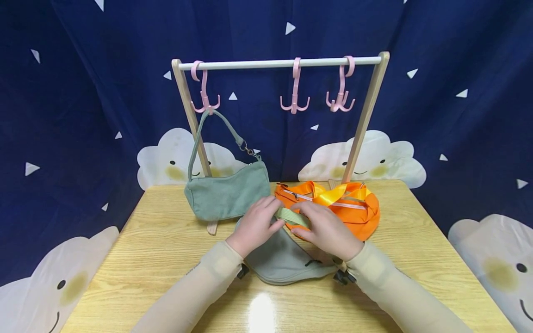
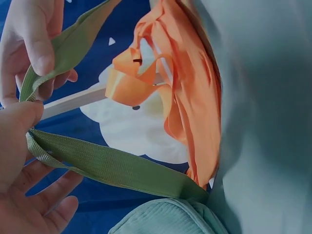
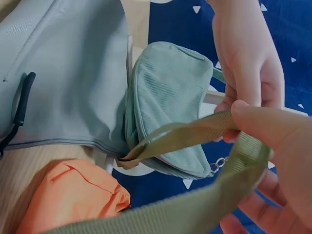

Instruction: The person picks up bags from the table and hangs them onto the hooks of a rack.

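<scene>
A grey-green bag [image 1: 279,259] with a black zip pull lies on the table below both hands. Its olive-green webbing strap [image 1: 293,216] is raised and runs between the hands. My left hand [image 1: 257,225] pinches the strap with the thumb, while its other fingers spread out loosely in the left wrist view. From the other side, my right hand [image 1: 326,230] pinches the same strap between thumb and fingers, close to the left hand [image 3: 251,63]. In the right wrist view the strap [image 3: 195,136] forms a loop near the thumb.
A rack with a white rail [image 1: 250,64] carries three pink hooks [image 1: 294,92]. From the left hook hangs a teal shoulder bag [image 1: 229,192]. An orange bag [image 1: 358,217] with shiny ribbon handles lies behind my right hand. The wooden table [image 1: 145,259] meets a dark blue curtain [image 1: 104,92].
</scene>
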A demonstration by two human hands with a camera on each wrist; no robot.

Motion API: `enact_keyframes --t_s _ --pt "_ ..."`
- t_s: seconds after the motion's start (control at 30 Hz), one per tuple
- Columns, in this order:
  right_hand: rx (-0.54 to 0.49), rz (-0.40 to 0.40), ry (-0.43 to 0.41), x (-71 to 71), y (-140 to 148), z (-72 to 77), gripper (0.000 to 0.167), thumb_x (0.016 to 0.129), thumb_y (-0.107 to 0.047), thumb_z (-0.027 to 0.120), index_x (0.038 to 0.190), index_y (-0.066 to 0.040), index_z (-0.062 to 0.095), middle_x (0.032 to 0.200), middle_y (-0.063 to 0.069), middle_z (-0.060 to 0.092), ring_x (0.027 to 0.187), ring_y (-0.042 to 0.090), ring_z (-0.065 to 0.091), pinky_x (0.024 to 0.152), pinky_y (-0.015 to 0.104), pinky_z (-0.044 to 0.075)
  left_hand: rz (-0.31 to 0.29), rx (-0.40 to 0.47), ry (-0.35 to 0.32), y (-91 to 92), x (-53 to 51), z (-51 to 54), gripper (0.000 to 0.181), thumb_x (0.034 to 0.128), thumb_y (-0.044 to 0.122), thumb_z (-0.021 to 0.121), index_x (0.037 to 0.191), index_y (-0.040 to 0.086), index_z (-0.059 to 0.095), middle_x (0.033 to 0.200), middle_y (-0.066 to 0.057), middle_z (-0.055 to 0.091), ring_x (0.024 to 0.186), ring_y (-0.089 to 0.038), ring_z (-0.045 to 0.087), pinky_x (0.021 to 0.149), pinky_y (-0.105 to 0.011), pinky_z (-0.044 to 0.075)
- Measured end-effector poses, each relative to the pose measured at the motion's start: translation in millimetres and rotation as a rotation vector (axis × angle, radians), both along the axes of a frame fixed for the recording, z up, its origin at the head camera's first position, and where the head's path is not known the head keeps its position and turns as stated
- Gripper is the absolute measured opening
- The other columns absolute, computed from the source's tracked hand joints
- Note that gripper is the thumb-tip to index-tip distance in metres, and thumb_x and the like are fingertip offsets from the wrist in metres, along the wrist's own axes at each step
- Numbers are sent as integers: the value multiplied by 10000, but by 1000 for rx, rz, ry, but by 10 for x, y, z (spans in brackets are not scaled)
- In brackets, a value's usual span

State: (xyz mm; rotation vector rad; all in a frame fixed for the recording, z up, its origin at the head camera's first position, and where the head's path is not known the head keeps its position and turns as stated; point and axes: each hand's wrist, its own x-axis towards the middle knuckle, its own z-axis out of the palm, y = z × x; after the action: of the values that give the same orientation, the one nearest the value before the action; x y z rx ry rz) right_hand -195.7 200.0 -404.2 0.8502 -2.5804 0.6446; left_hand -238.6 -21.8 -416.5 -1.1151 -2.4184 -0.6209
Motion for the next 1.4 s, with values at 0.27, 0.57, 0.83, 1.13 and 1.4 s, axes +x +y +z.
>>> enact_keyframes --t_s 0.27,0.57,0.83,1.13,1.4 --pt "20 -49 38 29 -82 -74 464 877 -229 839 1256 -123 592 1178 30 683 996 190 671 905 385 581 -5 6 -36 30 43 42 192 910 167 754 1038 131 616 993 22 609 900 -163 556 814 -345 498" --pt "-6 -53 26 64 -102 -41 401 891 -134 758 1255 -114 591 1163 38 687 998 196 671 897 392 581 -29 48 -33 32 45 52 210 886 128 750 1056 122 628 1016 16 627 926 -169 569 845 -353 498" --pt "-83 -8 -32 112 -83 74 349 900 -111 709 1232 -144 608 1165 -7 670 963 141 631 846 351 577 -49 68 -48 5 50 52 224 891 108 741 1091 113 641 1053 7 646 954 -179 588 864 -358 512" --pt "-94 0 -24 153 -28 261 312 894 -88 716 1188 -159 638 1109 -32 665 865 107 577 762 301 544 -66 100 -47 1 40 93 249 876 78 738 1095 105 622 1015 6 637 917 -164 569 838 -341 507" --pt "-80 11 4 177 43 407 325 907 -135 760 1209 -162 644 1156 -31 690 876 108 592 770 345 567 -70 130 -40 -16 67 203 258 898 98 746 1135 98 643 1078 -15 662 993 -190 573 902 -352 513"
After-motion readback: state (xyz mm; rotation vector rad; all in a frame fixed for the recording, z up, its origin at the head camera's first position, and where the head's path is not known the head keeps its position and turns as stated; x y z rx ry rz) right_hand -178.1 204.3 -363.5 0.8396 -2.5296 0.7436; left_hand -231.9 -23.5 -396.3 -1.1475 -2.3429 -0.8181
